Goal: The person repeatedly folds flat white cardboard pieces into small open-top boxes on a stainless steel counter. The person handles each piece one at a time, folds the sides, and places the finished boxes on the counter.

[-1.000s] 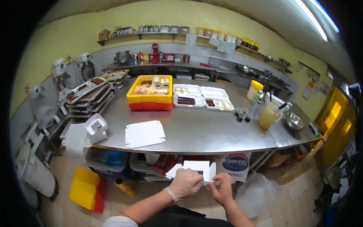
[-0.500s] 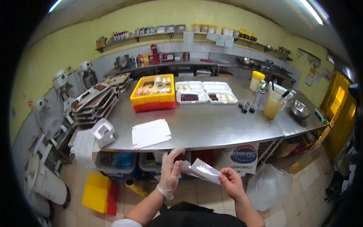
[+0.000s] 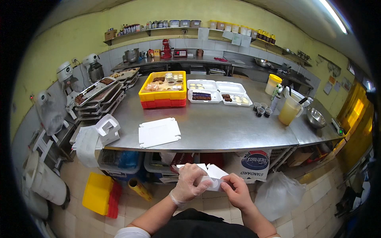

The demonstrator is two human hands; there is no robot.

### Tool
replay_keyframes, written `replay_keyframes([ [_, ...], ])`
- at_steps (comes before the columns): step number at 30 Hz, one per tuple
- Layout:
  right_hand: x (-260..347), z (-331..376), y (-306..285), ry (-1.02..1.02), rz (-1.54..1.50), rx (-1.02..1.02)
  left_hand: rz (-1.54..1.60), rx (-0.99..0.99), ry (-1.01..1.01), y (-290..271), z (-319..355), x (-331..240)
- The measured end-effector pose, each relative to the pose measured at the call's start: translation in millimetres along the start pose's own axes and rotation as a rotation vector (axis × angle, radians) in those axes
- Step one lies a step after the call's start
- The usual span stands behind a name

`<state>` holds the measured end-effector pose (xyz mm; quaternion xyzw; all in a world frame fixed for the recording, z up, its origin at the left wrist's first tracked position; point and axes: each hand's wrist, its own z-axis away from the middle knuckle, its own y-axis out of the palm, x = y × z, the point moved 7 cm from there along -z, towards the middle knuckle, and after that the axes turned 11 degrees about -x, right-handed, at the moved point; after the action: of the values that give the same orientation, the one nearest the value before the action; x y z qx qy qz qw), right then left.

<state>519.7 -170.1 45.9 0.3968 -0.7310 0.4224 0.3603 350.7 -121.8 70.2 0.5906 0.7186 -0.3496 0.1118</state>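
Since the earlier frame, my left hand (image 3: pixel 190 183) has come down from a raised, loosely spread pose beside the white card piece (image 3: pixel 216 171), and its panels, then lying close together, now stand spread. I take that to mean both hands share the work of shaping it. The left, in a clear glove, curls its fingers over the piece's left part, thumb against the near panel, partly closed. My bare right hand (image 3: pixel 237 191) pinches the right end between thumb and fingers. The piece is held in the air, just short of the worktop (image 3: pixel 222 127).

Taking the piece as my clock's centre, a yellow-and-red crate (image 3: pixel 94 194) sits on the floor towards nine. At ten I have stacked trays (image 3: pixel 95 113) and, nearer, a white handled carton (image 3: pixel 108 135). The flat white card (image 3: pixel 158 133) lies between ten and eleven, with a loaded yellow crate (image 3: pixel 164 96) at eleven. Filled foam containers (image 3: pixel 232 87) sit open near twelve, dark-filled cups (image 3: pixel 260 112) at one, a jug (image 3: pixel 286 117) between one and two, a metal bowl (image 3: pixel 316 121) at two. Directly ahead, the worktop's near edge stands in my way; to its left, the flat white card would too.
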Motion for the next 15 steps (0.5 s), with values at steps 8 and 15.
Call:
replay_keyframes([
  [8, 29, -2, 7, -0.129, 0.079, 0.077, -0.128, -0.387, 0.21, -28, 4, -14],
  [15, 51, -10, 12, -0.217, 0.194, 0.034, -0.25, -0.355, 0.407, -35, 2, -35],
])
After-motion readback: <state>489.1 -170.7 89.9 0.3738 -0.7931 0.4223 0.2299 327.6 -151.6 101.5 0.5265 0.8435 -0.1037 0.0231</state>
